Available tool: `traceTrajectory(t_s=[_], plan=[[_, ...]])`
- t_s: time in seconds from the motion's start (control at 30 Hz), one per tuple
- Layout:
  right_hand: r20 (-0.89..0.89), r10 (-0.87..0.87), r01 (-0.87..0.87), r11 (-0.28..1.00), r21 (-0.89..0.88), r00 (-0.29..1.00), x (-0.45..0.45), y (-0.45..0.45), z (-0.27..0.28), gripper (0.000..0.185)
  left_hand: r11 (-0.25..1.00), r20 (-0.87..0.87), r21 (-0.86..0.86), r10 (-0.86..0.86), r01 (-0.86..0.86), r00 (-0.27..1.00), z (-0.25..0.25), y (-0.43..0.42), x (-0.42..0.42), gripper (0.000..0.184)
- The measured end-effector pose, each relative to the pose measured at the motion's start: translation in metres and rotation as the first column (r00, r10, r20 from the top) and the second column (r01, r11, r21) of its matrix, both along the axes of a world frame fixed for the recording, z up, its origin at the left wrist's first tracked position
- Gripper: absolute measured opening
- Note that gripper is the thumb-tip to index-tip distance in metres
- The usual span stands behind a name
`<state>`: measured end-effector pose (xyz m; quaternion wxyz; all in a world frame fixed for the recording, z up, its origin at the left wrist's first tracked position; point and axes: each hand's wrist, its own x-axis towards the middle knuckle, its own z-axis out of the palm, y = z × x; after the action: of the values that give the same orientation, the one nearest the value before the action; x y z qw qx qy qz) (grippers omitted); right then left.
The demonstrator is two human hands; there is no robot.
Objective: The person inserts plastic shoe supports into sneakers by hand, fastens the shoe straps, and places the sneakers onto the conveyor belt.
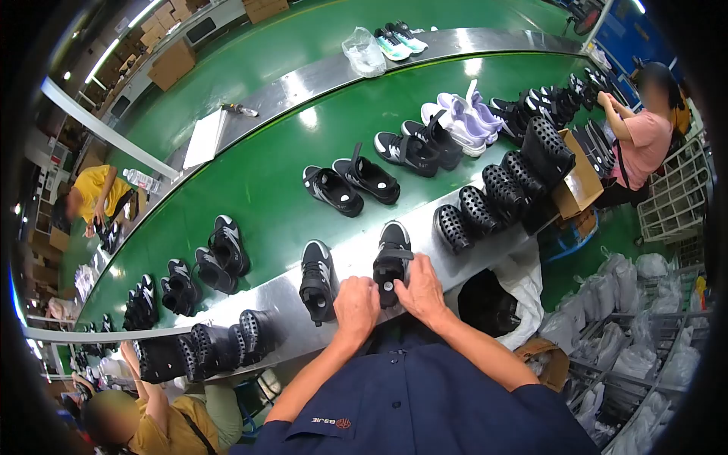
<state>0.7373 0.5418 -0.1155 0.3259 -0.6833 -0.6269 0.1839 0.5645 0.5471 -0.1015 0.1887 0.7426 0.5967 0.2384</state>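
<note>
Two black-and-grey shoes stand upright on the metal edge in front of me, toes pointing away. My right hand point(421, 287) is at the right shoe point(394, 256), its fingers closed at the strap and collar. Between the two shoes is my left hand point(356, 303), curled, with its fingertips near the heel of the right shoe and its other side beside the left shoe point(316, 280). What the left fingers hold, if anything, is hidden. A pale round spot shows inside the right shoe.
Shoe pairs point(353, 182) line the green belt point(280, 235). Black perforated forms point(478, 208) stand right, others point(220, 347) left. An open carton point(580, 178) is at the right. People sit at right point(644, 136), lower left point(182, 425) and far left point(102, 193).
</note>
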Motion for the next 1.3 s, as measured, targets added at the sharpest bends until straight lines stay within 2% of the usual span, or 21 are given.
traceTrajectory(t_s=[0.03, 0.1, 0.13, 0.23, 0.27, 0.37, 0.4, 0.5, 0.63, 0.67, 0.77, 0.8, 0.87, 0.93, 0.97, 1.03, 1.13, 1.23, 1.27, 1.3], plan=[[-0.074, -0.03, 0.016, 0.983, -0.18, 0.997, -0.001, -0.003, 0.0, 0.038, 0.999, 0.024, -0.009, -0.036, 0.036, 0.999, 0.003, -0.005, 0.002, 0.022], [-0.202, -0.126, 0.004, 0.857, -0.516, 0.971, -0.007, -0.007, 0.0, 0.037, 0.998, 0.017, -0.06, 0.014, -0.013, 1.0, 0.001, -0.006, 0.016, 0.026], [-0.199, -0.13, 0.041, 0.916, -0.4, 0.971, -0.016, -0.01, -0.017, 0.037, 0.996, 0.013, -0.079, 0.039, -0.038, 0.999, 0.0, -0.002, 0.024, 0.029], [-0.402, -0.143, -0.011, 0.934, -0.357, 0.904, -0.031, -0.017, -0.037, 0.037, 0.976, -0.118, -0.154, 0.136, -0.154, 0.984, -0.008, 0.009, 0.038, 0.037], [-0.395, -0.14, -0.013, 0.933, -0.361, 0.908, -0.032, -0.02, -0.038, 0.035, 0.963, -0.082, -0.188, 0.18, -0.193, 0.98, -0.01, 0.013, 0.041, 0.035], [-0.415, -0.154, -0.031, 0.913, -0.406, 0.897, -0.029, -0.019, -0.042, 0.034, 0.971, 0.031, -0.051, 0.235, -0.234, 0.971, -0.033, 0.011, 0.039, 0.039], [-0.449, -0.192, -0.041, 0.888, -0.459, 0.873, -0.027, -0.018, -0.042, 0.034, 0.981, -0.029, 0.008, 0.193, -0.193, 0.981, -0.035, 0.007, 0.036, 0.036], [-0.425, -0.099, -0.078, 0.922, -0.379, 0.9, -0.026, -0.019, -0.056, 0.036, 0.996, -0.081, -0.005, 0.089, -0.09, 0.993, -0.035, 0.001, 0.029, 0.033], [-0.486, 0.041, -0.116, 0.985, -0.125, 0.873, -0.022, -0.019, -0.074, 0.034, 0.99, -0.118, -0.138, -0.024, 0.008, 0.993, -0.018, 0.012, 0.032, 0.041], [-0.438, 0.08, -0.15, 0.98, -0.128, 0.895, -0.018, -0.021, -0.075, 0.029, 0.993, -0.131, -0.108, -0.058, 0.044, 0.99, -0.013, 0.011, 0.031, 0.046], [-0.579, -0.027, -0.284, 0.852, -0.44, 0.815, -0.008, -0.016, -0.051, 0.024, 0.992, -0.108, -0.122, -0.025, 0.012, 0.994, -0.022, 0.019, 0.026, 0.047], [-0.662, -0.124, -0.27, 0.846, -0.46, 0.739, -0.003, -0.017, -0.042, 0.022, 0.981, -0.108, -0.184, 0.042, -0.061, 0.993, -0.028, 0.021, 0.026, 0.044], [-0.78, -0.302, -0.254, 0.828, -0.499, 0.548, 0.011, -0.014, -0.028, 0.017, 0.906, 0.154, -0.387, 0.248, -0.172, 0.956, -0.021, 0.02, 0.025, 0.04], [-0.773, -0.333, -0.131, 0.874, -0.467, 0.54, 0.022, 0.0, -0.012, 0.015, 0.805, 0.376, -0.568, 0.437, -0.169, 0.817, -0.02, 0.018, 0.017, 0.035], [-0.766, -0.335, -0.09, 0.887, -0.453, 0.548, 0.027, 0.01, 0.002, 0.015, 0.783, 0.439, -0.603, 0.483, -0.15, 0.758, -0.02, 0.014, 0.014, 0.034], [-0.779, -0.311, -0.144, 0.88, -0.452, 0.545, 0.023, 0.028, 0.02, 0.023, 0.745, 0.549, -0.66, 0.565, -0.096, 0.616, -0.021, 0.008, 0.011, 0.033], [-0.772, -0.249, -0.248, 0.852, -0.462, 0.585, 0.006, 0.05, 0.031, 0.037, 0.725, 0.584, -0.687, 0.594, -0.052, 0.553, -0.026, 0.003, 0.006, 0.031], [-0.745, -0.218, -0.264, 0.842, -0.47, 0.63, -0.013, 0.062, 0.038, 0.039, 0.742, 0.629, -0.67, 0.584, -0.022, 0.513, -0.034, 0.003, 0.005, 0.031], [-0.73, -0.28, -0.263, 0.804, -0.533, 0.623, -0.018, 0.063, 0.043, 0.034, 0.747, 0.642, -0.664, 0.58, -0.014, 0.5, -0.037, 0.003, 0.004, 0.03], [-0.731, -0.254, -0.253, 0.825, -0.506, 0.634, -0.022, 0.065, 0.035, 0.031, 0.743, 0.636, -0.669, 0.587, -0.022, 0.501, -0.036, 0.002, 0.004, 0.03]])
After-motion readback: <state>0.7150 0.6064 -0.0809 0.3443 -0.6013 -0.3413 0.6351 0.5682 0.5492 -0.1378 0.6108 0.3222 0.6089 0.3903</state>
